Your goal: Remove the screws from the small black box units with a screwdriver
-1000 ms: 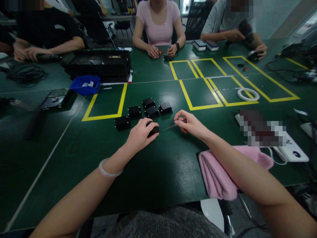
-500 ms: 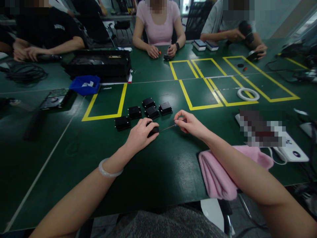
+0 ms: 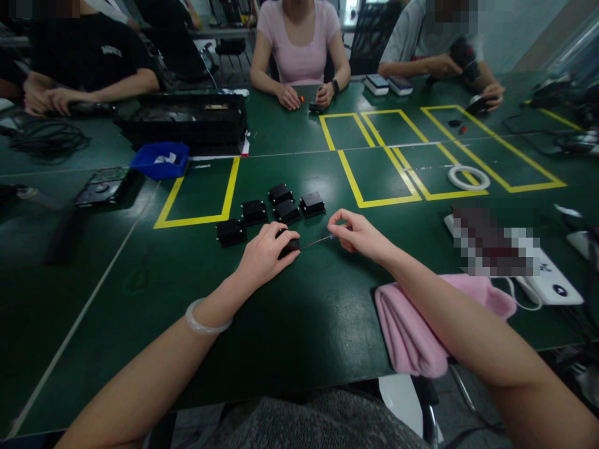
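Note:
My left hand [image 3: 267,251] is closed around a small black box [image 3: 289,244] on the green table. A screwdriver [image 3: 316,241] is pinched in my right hand [image 3: 354,233]; its thin shaft points left and its tip reaches the side of the box. The fingers cover most of the screwdriver's handle. Just beyond my left hand sit several similar black boxes with small screws at their sides, among them one at the right [image 3: 312,203] and one at the left [image 3: 231,232].
A pink towel [image 3: 412,330] lies under my right forearm, beside a white power strip [image 3: 552,274]. Yellow tape [image 3: 390,202] marks rectangles on the table. A blue tray [image 3: 156,163], a hard drive [image 3: 103,186] and a tape roll [image 3: 469,178] lie farther off. Several people sit opposite.

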Demonstrator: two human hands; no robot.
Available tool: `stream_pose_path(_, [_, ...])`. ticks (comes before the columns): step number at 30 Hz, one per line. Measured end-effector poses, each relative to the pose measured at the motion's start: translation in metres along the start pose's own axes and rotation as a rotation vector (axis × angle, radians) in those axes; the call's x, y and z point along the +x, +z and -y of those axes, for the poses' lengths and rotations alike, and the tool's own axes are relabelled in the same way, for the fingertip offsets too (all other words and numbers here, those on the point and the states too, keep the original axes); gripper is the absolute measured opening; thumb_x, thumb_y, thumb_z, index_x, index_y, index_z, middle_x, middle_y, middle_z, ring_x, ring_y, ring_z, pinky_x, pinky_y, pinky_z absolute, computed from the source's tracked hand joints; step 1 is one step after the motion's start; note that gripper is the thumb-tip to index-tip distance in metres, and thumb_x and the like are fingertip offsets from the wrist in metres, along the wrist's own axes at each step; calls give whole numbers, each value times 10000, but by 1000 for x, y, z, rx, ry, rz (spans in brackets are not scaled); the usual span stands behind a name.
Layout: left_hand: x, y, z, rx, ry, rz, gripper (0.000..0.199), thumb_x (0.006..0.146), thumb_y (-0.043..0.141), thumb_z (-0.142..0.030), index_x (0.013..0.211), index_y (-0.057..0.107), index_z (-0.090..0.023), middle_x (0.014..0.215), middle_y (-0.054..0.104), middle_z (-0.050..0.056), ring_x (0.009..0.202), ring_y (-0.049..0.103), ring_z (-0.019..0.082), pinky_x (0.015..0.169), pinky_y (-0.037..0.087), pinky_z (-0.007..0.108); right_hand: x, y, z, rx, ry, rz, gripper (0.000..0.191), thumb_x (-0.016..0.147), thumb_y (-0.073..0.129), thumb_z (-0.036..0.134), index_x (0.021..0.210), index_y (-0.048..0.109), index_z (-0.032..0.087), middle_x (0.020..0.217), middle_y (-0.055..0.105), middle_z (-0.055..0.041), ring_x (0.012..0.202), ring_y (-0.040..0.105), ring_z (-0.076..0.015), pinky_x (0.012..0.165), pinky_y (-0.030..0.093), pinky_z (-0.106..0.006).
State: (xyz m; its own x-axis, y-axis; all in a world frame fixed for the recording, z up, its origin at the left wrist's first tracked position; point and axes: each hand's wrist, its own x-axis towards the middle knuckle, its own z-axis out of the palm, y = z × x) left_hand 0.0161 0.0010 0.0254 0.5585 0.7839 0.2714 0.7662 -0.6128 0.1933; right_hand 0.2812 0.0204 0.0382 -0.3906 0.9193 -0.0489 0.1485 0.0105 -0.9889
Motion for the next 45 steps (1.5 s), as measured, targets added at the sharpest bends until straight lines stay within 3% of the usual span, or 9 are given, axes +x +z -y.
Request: stream_pose_path(45, [0,0,0,4,7,-5,300,965,641,-310,1238,622,-189,1256,602,146,1149,618,318,846,603,447,-1,0,2,22,-16,-20,93,932,598,234,949,515,195,484,446,125,382,399,-65,383,303,-169])
